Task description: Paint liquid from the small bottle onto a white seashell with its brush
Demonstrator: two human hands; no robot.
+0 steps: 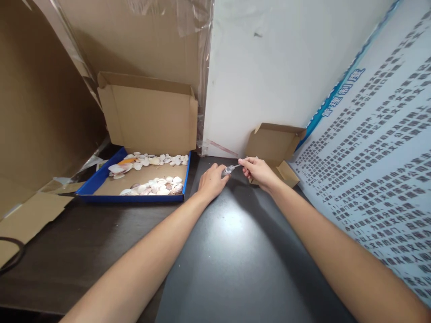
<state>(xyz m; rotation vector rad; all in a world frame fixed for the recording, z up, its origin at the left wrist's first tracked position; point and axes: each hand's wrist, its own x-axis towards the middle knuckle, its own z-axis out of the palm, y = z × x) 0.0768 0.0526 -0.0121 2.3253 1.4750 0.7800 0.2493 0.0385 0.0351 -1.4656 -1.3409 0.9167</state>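
head view: one small clear glass vial point(228, 170) lay between both hands; left hand point(211, 181) fingers gripped its body, right hand point(258, 172) fingertips pinched its thin end. two cardboard boxes point(148, 116) stood behind.

Both arms reach in bare from the lower edge of the view, with no sleeve, watch, band or glove on either. The left hand point(211, 181) and the right hand point(258, 172) are bare too, with no ring that shows on the fingers. The nails are too small to make out.
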